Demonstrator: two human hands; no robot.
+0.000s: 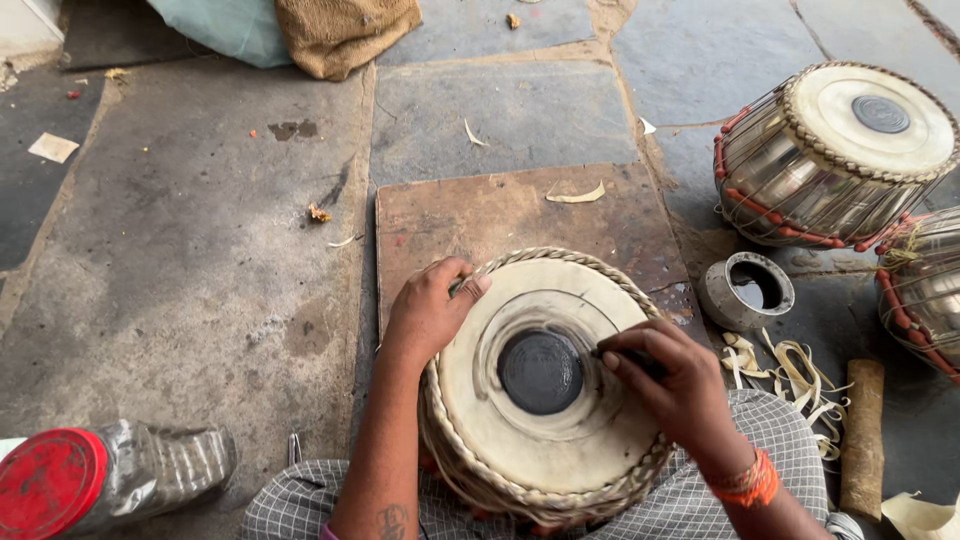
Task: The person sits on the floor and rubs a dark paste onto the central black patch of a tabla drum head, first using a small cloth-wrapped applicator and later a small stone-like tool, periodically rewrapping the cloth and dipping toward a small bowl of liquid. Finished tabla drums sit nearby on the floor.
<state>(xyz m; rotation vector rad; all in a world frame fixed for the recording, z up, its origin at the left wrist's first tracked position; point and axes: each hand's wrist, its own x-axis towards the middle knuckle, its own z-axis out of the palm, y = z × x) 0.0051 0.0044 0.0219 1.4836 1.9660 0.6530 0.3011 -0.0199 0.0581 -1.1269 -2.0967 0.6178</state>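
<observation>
On the person's lap, over a brown board (500, 215), sits a drum (545, 375) with a black centre patch. Left hand (430, 310) grips the braided rim at upper left; right hand (670, 385) pinches a small dark tool (632, 358) against the patch's edge. Two metal drums (835, 155) stand well apart to the right.

Soft, even daylight fills the view; nothing is dim. Shadows are faint and short, darkest under the drum (545, 375) in the lap. Pale reflections gleam on the metal-bodied drum (835, 155) at upper right. Focus is sharp at centre, while the clear jar with a red lid (105, 480) at lower left looks stretched by wide-angle distortion.
</observation>
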